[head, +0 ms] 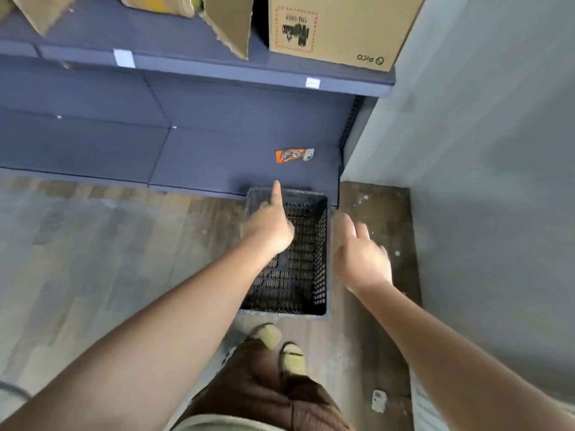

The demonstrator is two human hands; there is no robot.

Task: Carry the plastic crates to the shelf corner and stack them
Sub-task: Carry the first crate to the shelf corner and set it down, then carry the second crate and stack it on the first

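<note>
1. Nearest the camera, brown corduroy-ribbed shorts point(267, 396) and two pale olive slippers point(281, 348) stand on the worn wood-plank floor point(93, 259); a small white plastic piece point(379, 400) lies on the floor to the right.
2. Both bare forearms reach forward and down over the black plastic crate point(300, 269).
3. The left hand point(270, 227) hangs over the crate's left side with the index finger stretched forward and the other fingers curled under; it grips nothing.
4. The right hand point(361, 253) hovers just past the crate's right wall, fingers spread loose and open, empty.
5. The crate sits on the floor in the corner, open top up, its long axis running away from the person toward the shelf. It is rectangular, with walls and bottom perforated by rows of small slots.
6. Its far end meets the base of the dark blue metal shelf point(217, 144); a grey wall point(482, 135) stands to the right.
7. An orange-and-white packet point(294, 155) lies on the bottom shelf beyond the crate.
8. Farthest, on the shelf above, stands a cardboard box point(336, 26), with torn cardboard beside it.
</note>
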